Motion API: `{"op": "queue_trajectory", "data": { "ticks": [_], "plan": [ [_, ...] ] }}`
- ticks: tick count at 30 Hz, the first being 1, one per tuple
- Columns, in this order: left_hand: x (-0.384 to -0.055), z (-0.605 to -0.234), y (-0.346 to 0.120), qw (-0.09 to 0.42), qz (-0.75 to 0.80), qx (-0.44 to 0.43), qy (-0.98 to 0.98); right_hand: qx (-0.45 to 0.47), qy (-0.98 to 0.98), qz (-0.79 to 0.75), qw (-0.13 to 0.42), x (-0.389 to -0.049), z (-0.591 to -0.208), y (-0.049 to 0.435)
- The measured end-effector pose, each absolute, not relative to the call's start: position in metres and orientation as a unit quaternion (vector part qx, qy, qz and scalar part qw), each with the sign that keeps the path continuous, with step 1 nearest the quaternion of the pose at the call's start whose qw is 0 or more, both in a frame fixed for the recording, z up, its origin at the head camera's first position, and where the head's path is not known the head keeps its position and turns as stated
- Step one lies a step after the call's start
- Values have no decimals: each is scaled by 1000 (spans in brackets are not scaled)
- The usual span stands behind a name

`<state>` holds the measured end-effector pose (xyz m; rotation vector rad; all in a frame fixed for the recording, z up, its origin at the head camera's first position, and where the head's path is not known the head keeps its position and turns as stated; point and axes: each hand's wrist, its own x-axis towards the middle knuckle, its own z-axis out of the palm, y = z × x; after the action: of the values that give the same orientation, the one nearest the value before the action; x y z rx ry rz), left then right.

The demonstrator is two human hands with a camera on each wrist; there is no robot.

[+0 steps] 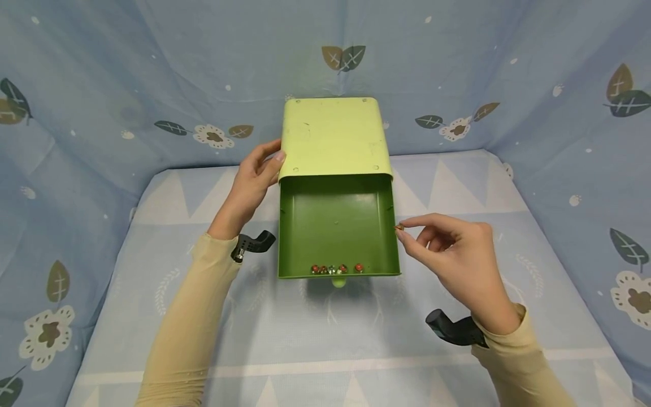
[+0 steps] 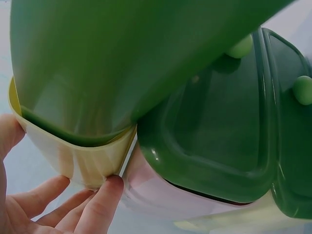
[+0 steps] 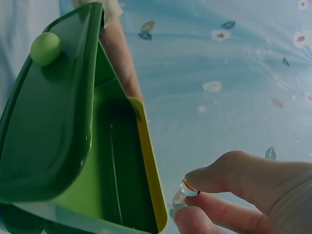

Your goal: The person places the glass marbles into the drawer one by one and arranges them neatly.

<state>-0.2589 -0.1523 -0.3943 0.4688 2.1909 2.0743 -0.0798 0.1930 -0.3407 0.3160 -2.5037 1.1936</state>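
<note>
A pale yellow drawer box (image 1: 333, 135) stands at the middle of the table with its green drawer (image 1: 335, 223) pulled out. Several small red and clear marbles (image 1: 359, 267) lie along the inside of the drawer's front wall. My left hand (image 1: 256, 175) rests against the box's left side, thumb near the top edge; in the left wrist view its fingers (image 2: 100, 207) reach along the yellow wall. Just outside the drawer's right wall, my right hand (image 1: 452, 249) pinches a small clear marble (image 3: 189, 189) with an orange streak between thumb and index finger.
In the left wrist view, more closed green drawer fronts (image 2: 214, 141) with round light green knobs (image 2: 304, 90) sit beside the open drawer, one in a pink casing (image 2: 168, 192). A patterned blue cloth (image 1: 218, 56) hangs behind and around the table (image 1: 325, 345).
</note>
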Motion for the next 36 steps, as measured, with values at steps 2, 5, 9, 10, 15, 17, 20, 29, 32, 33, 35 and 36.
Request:
{"op": "queue_trajectory", "data": {
  "ticks": [2,5,9,10,15,17,20,29,32,33,35,36],
  "plan": [
    [-259,-394,-152,43,678,155,718,117,-883,421,170,-82,-341,190],
    [-258,-395,-151,41,674,154,721,127,-883,419,167,-86,-342,186],
    [-259,-395,-152,43,672,152,723,141,-887,407,164,-91,-340,181],
    [-259,-395,-152,43,672,151,724,144,-888,404,163,-93,-340,180],
    [-261,-395,-153,45,672,151,723,154,-892,396,155,-102,-338,177],
    [-261,-395,-154,47,673,151,723,155,-893,395,151,-105,-338,176],
    [-261,-394,-154,49,674,152,721,159,-894,392,146,-108,-336,175],
    [-261,-394,-153,50,673,153,722,168,-895,389,141,-122,-331,169],
    [-261,-394,-153,50,671,153,724,172,-891,396,141,-128,-330,166],
    [-262,-394,-154,50,670,153,725,174,-890,397,142,-130,-330,165],
    [-262,-395,-155,50,672,152,723,180,-889,396,143,-134,-329,162],
    [-262,-395,-155,51,671,151,724,183,-889,395,142,-136,-329,160]
  ]
}}
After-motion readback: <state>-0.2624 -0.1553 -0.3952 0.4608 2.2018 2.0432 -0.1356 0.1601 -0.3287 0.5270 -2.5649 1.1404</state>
